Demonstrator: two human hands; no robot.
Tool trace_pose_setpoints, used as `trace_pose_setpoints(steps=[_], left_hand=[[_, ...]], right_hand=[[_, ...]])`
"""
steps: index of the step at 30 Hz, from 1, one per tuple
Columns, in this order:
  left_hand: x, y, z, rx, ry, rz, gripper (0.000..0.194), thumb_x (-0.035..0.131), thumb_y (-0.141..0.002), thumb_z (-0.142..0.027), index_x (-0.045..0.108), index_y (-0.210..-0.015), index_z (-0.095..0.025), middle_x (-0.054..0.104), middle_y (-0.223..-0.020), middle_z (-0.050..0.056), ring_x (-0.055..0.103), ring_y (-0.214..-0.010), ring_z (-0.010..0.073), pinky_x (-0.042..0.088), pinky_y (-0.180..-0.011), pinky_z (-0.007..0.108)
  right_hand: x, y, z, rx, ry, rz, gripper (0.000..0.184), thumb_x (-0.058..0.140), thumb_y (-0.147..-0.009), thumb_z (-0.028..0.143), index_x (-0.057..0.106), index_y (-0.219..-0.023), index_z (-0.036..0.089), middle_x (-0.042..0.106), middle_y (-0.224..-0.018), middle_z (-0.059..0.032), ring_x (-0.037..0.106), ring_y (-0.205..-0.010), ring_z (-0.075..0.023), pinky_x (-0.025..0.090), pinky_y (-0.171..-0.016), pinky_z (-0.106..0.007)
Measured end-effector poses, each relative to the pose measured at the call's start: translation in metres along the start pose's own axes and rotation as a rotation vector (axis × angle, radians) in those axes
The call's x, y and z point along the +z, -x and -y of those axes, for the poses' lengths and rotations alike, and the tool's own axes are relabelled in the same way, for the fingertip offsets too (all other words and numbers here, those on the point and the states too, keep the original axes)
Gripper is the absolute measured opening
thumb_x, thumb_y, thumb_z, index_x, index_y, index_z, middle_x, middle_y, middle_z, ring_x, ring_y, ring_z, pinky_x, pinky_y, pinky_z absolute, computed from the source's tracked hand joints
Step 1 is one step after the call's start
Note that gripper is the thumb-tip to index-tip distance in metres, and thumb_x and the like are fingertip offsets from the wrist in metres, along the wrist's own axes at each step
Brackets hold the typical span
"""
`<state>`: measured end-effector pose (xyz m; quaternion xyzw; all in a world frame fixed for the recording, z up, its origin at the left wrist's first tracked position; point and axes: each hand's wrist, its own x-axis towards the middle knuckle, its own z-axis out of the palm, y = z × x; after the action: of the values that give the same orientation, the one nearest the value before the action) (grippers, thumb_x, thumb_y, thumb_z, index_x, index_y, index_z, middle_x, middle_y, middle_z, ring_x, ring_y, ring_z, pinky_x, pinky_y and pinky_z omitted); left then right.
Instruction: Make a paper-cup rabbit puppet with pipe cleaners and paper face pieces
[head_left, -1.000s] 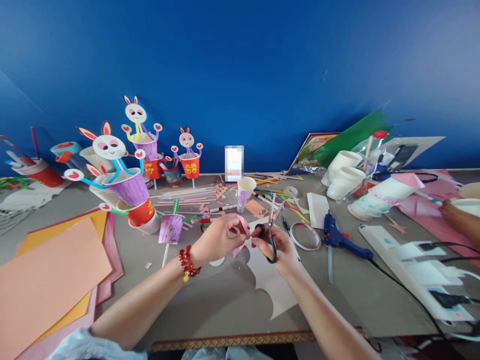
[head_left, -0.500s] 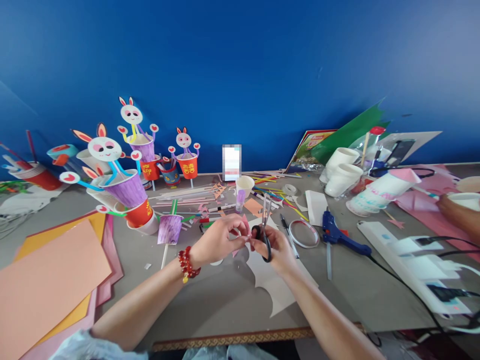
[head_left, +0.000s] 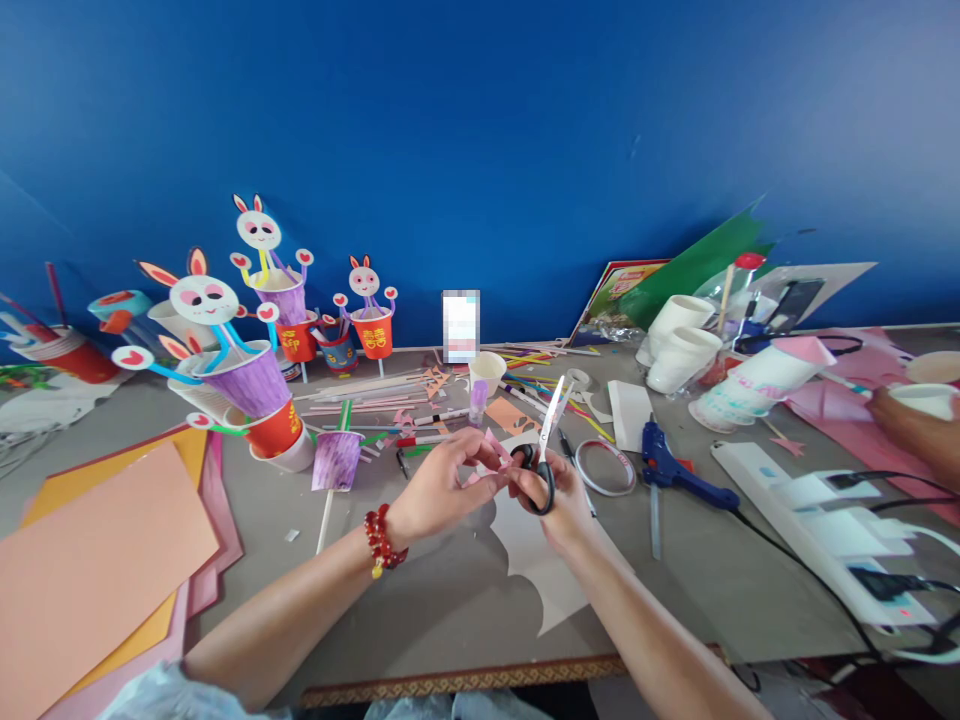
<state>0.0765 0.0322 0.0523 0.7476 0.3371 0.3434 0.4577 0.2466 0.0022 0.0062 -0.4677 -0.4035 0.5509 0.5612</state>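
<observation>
My left hand [head_left: 454, 475] is closed on a small piece of pink paper [head_left: 491, 450], pinched between thumb and fingers. My right hand [head_left: 556, 500] holds black-handled scissors [head_left: 551, 420], their blades pointing up and away. Its thumb and fingertips meet the left fingertips at the paper, partly hiding it. Below both hands lies a white paper sheet [head_left: 544, 570] with scalloped cut edges. Just right of the scissors rests a roll of tape [head_left: 604, 467]. A purple-coloured paper cup on a stick [head_left: 337, 462] lies left of my left hand.
Rabbit-faced paper cup figures [head_left: 251, 385] stand at the left, behind stacked coloured paper [head_left: 105, 560]. A blue glue gun [head_left: 682, 470] and a white power strip [head_left: 795, 530] with cables lie right. Another person's hand [head_left: 911, 425] holds a cup at the far right. Straws and scraps lie along the wall.
The scissors have turned in my right hand, their blades now leaning further right. My left hand has shifted slightly right, still pinching the pink paper.
</observation>
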Motion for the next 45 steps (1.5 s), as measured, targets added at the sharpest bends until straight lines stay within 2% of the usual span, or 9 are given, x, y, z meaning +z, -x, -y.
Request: trace_pose_setpoints(steps=[3,7,12,18,23,27,31,34,45], left_hand=[[0.008,0.002,0.001,0.074,-0.076,-0.044,0.007,0.064,-0.08,-0.013,0.061,-0.083,-0.019,0.066,-0.099,0.005,0.061,-0.098,0.02,0.046,-0.092,0.034],[0.013,0.004,-0.001,0.114,-0.073,-0.085,0.018,0.061,-0.076,-0.005,0.059,-0.085,-0.019,0.066,-0.103,0.004,0.059,-0.102,0.0198,0.045,-0.092,0.033],[0.016,0.006,0.0,0.112,-0.1,-0.131,0.007,0.057,-0.088,-0.016,0.057,-0.083,-0.02,0.065,-0.098,0.005,0.059,-0.097,0.0194,0.046,-0.084,0.03],[0.018,0.006,0.007,0.124,-0.143,-0.142,0.017,0.05,-0.093,-0.017,0.053,-0.075,-0.019,0.059,-0.08,0.002,0.056,-0.079,0.016,0.044,-0.075,0.027],[0.01,0.002,0.004,0.09,-0.02,-0.149,0.015,0.052,-0.092,-0.023,0.057,-0.079,-0.018,0.063,-0.09,0.005,0.059,-0.087,0.0173,0.046,-0.079,0.028],[-0.003,-0.001,-0.003,0.041,0.102,-0.194,0.014,0.051,-0.093,-0.025,0.06,-0.084,-0.018,0.064,-0.094,0.006,0.059,-0.087,0.0173,0.048,-0.076,0.027],[-0.012,-0.002,-0.01,0.054,0.109,-0.252,0.015,0.052,-0.092,-0.026,0.06,-0.082,-0.018,0.063,-0.097,0.006,0.06,-0.091,0.0174,0.049,-0.079,0.027],[-0.012,-0.002,-0.01,0.078,0.102,-0.252,0.014,0.052,-0.092,-0.023,0.059,-0.081,-0.018,0.064,-0.096,0.006,0.06,-0.091,0.0173,0.048,-0.082,0.028],[-0.005,0.0,-0.006,0.036,0.205,-0.216,0.014,0.052,-0.091,-0.025,0.057,-0.081,-0.017,0.063,-0.09,0.007,0.059,-0.084,0.0175,0.048,-0.076,0.027]], right_hand=[[0.002,0.001,0.0,0.019,-0.033,-0.034,0.022,0.077,-0.065,0.033,0.061,-0.07,0.018,0.056,-0.052,0.0032,0.041,-0.045,-0.0077,0.022,-0.042,-0.019],[0.003,0.002,0.001,0.049,-0.057,-0.047,0.02,0.074,-0.067,0.032,0.061,-0.069,0.017,0.052,-0.048,0.005,0.033,-0.042,-0.0057,0.02,-0.042,-0.019],[0.002,0.003,-0.001,-0.011,-0.056,0.002,0.022,0.075,-0.069,0.033,0.06,-0.069,0.017,0.054,-0.051,0.0036,0.033,-0.044,-0.006,0.02,-0.042,-0.02],[0.004,0.004,0.003,-0.049,-0.006,0.014,0.023,0.077,-0.07,0.033,0.06,-0.068,0.017,0.054,-0.051,0.0037,0.032,-0.044,-0.0061,0.019,-0.041,-0.021],[0.004,0.005,0.011,-0.042,0.05,0.06,0.028,0.077,-0.072,0.04,0.062,-0.075,0.017,0.058,-0.056,0.0021,0.034,-0.045,-0.0069,0.021,-0.041,-0.021],[0.006,0.008,0.018,-0.011,0.135,0.151,0.034,0.074,-0.075,0.049,0.062,-0.076,0.017,0.061,-0.06,-0.0003,0.038,-0.045,-0.008,0.025,-0.041,-0.022],[0.012,0.011,0.019,0.022,0.165,0.283,0.044,0.071,-0.074,0.06,0.061,-0.071,0.017,0.06,-0.055,-0.0011,0.044,-0.045,-0.0101,0.029,-0.042,-0.022],[0.014,0.011,0.019,0.04,0.163,0.344,0.046,0.071,-0.072,0.062,0.061,-0.071,0.017,0.06,-0.054,-0.0006,0.049,-0.048,-0.0115,0.035,-0.046,-0.023],[0.016,0.012,0.019,0.115,0.152,0.344,0.051,0.076,-0.064,0.065,0.061,-0.068,0.016,0.059,-0.054,0.0003,0.05,-0.046,-0.0112,0.038,-0.046,-0.023]])
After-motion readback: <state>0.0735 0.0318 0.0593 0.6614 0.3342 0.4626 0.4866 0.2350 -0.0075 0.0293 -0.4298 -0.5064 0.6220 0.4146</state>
